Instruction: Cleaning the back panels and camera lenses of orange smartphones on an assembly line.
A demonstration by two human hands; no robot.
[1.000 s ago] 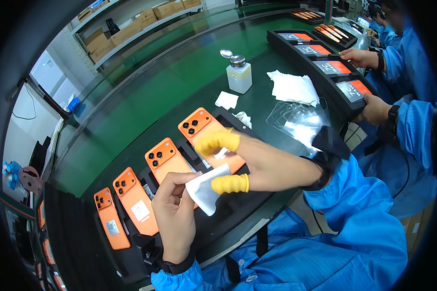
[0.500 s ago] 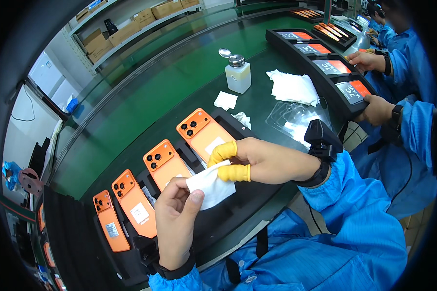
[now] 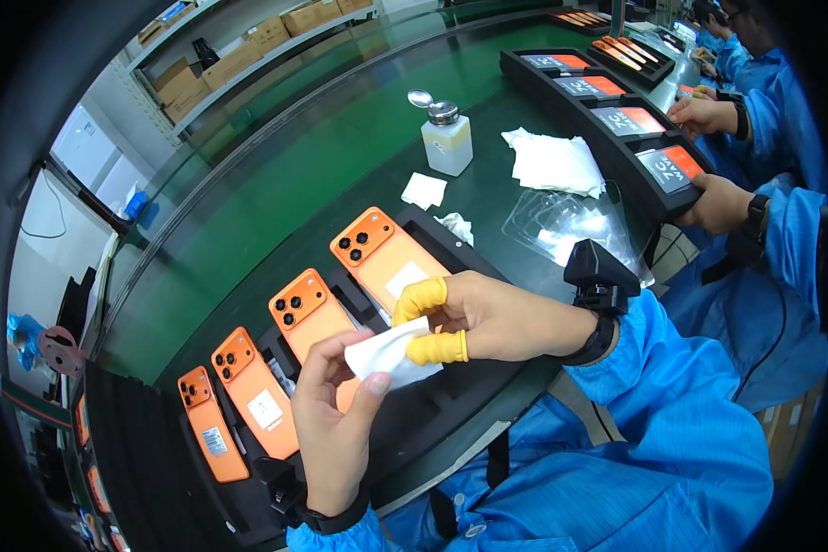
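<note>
A folded white wipe (image 3: 388, 352) is held between my two hands, above a black foam tray (image 3: 414, 405). My left hand (image 3: 336, 405) pinches its left end between thumb and fingers. On its other end, my right hand (image 3: 465, 317) grips with thumb and forefinger, both in yellow finger cots. Under and beside my hands lie several orange smartphones, back side up with white labels: one near the right hand (image 3: 391, 262), one partly hidden behind the left hand (image 3: 308, 313), and two farther left, a phone (image 3: 258, 391) and the leftmost phone (image 3: 213, 425).
Beyond the tray stand a pump bottle (image 3: 448, 145) with its lid up, a small white pad (image 3: 424, 190), a stack of wipes (image 3: 554, 164) and clear plastic sheets (image 3: 570, 225). At right, a co-worker's hand (image 3: 719, 202) touches a black tray (image 3: 607, 138) of packaged items.
The wipe has been turned and folded narrower between my fingers, and its right end has shifted slightly left. Both hands keep their grip on it.
</note>
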